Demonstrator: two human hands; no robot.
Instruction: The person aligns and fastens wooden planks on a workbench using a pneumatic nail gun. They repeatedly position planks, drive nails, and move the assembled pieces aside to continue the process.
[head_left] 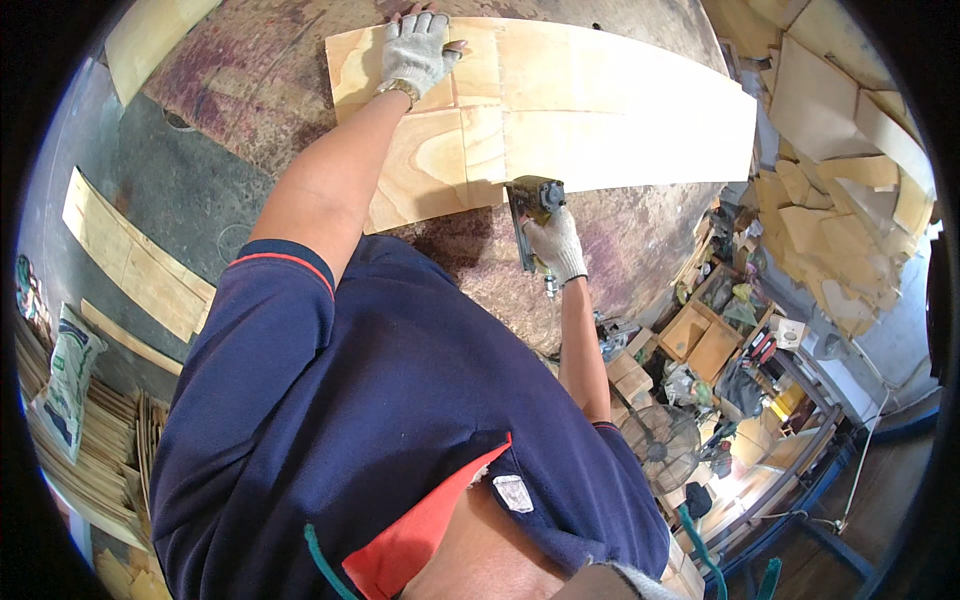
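Note:
A curved panel of joined pale plywood sheets (560, 75) lies across the stained work table (620, 225), with seams between its pieces. My left hand (416, 50), in a grey-white glove with bare fingertips, rests flat on the panel's far left part. Its fingers reach the far edge and the thumb points right. My right hand (556, 244), also gloved, is closed round the handle of a black air stapler (541, 196). The stapler's head sits at the panel's near edge, close to a seam. Whether it presses on the wood cannot be made out.
At the right are a heap of thin veneer offcuts (830, 210), wooden boxes (695, 335) with clutter, and a fan (662, 448). Another curved plywood strip (135, 255) lies at left, near stacked wood sheets (95, 455) and a white-green sack (70, 375).

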